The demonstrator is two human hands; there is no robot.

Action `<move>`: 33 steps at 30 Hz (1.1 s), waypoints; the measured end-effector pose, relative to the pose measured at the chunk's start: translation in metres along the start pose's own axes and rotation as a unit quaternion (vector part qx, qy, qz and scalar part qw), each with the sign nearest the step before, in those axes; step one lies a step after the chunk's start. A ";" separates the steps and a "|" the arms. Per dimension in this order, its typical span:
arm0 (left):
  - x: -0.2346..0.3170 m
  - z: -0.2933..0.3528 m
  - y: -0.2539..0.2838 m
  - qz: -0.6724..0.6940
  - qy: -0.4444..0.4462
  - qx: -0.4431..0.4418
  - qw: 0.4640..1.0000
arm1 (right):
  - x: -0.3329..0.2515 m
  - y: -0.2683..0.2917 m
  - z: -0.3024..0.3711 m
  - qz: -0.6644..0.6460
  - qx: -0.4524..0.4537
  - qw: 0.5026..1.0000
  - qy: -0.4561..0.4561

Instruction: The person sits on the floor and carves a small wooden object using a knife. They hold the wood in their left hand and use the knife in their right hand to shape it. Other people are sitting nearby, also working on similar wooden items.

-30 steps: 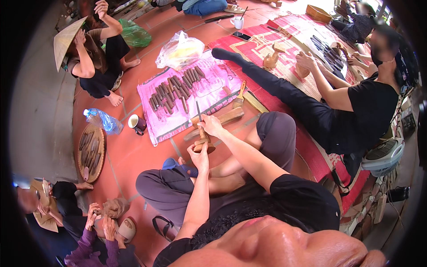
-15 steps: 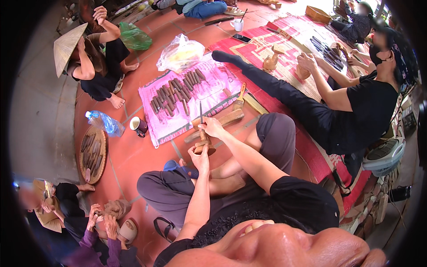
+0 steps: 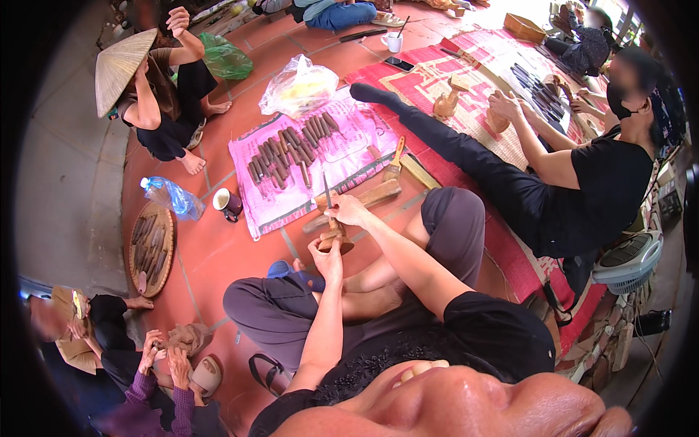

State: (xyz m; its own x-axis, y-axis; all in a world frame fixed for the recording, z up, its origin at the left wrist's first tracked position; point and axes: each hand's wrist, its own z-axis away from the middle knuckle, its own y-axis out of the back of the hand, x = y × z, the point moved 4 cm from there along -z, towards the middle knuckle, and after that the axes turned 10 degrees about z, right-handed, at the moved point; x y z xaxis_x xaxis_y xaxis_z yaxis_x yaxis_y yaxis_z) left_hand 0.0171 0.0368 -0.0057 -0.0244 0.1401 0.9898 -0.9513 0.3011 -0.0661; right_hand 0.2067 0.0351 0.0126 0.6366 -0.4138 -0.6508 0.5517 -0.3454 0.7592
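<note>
My left hand point(image 3: 327, 255) is closed round a small brown carved wood piece point(image 3: 336, 238), just in front of my crossed legs. The piece has a wide flat part on its right side. Right above it, my right hand point(image 3: 349, 210) grips a slim, dark, file-like tool point(image 3: 327, 186). Its thin shaft sticks out away from me, toward the pink cloth point(image 3: 255, 218). The tool's near end meets the wood piece between my hands, but my fingers hide the exact contact.
Several wooden-handled tools point(image 3: 284, 156) lie on the cloth, with wood blocks point(image 3: 375, 195) and a brush point(image 3: 394, 162) nearby. Left of these are a dark mug point(image 3: 227, 205), a plastic bottle point(image 3: 175, 198) and a round basket point(image 3: 169, 262). A co-worker point(image 3: 619, 182) sits at right; others sit at left.
The tool's shaft has tilted slightly left, while both hands keep their grips in nearly the same place. The whole view has shifted a little.
</note>
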 end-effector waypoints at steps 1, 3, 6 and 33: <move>-0.002 0.000 0.002 0.002 0.001 0.003 1.000 | -0.006 0.000 0.002 0.006 -0.010 1.000 0.006; 0.000 0.001 0.000 0.006 0.001 0.003 1.000 | -0.006 0.001 0.002 0.007 0.010 1.000 -0.010; 0.004 0.004 -0.007 0.004 0.018 -0.008 1.000 | 0.004 0.001 -0.001 -0.023 0.064 0.996 -0.053; 0.001 0.000 -0.002 -0.003 0.026 -0.006 1.000 | 0.000 0.004 0.000 -0.072 0.026 0.997 -0.030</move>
State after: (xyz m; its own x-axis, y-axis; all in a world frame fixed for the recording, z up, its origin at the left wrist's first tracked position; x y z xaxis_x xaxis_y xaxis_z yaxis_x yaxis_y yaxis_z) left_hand 0.0193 0.0358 -0.0049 -0.0031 0.1865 0.9824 -0.9473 0.3141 -0.0626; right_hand 0.2088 0.0334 0.0157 0.5180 -0.4054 -0.7532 0.6064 -0.4470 0.6577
